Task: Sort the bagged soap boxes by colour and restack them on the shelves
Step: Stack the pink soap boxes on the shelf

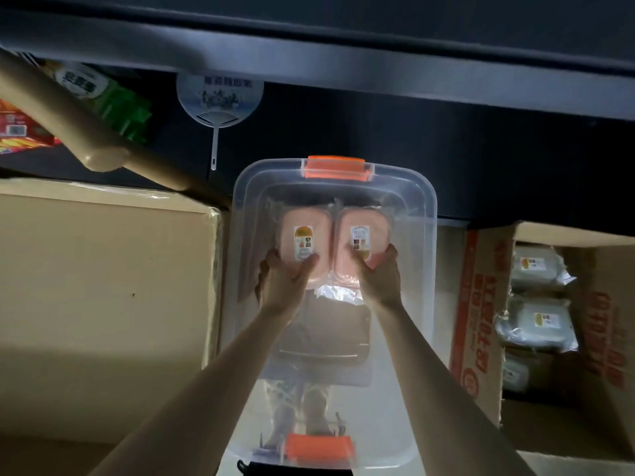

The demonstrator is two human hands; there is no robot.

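Note:
Two pink soap boxes in clear bags lie side by side at the far end of a clear plastic bin (417,214) with orange latches. My left hand (285,276) grips the near end of the left pink box (302,237), thumb on top. My right hand (378,273) grips the near end of the right pink box (360,235) the same way. Both boxes carry small oval labels. Crumpled clear bag plastic (338,290) shines between my wrists. Several grey-white bagged soap boxes (537,321) are stacked in an open cardboard carton (481,304) at the right.
A large closed cardboard box (103,269) stands left of the bin. A round white hand fan (220,97) hangs from the dark shelf edge above. Green and red packages (117,104) and a beige tube (82,128) sit at the upper left.

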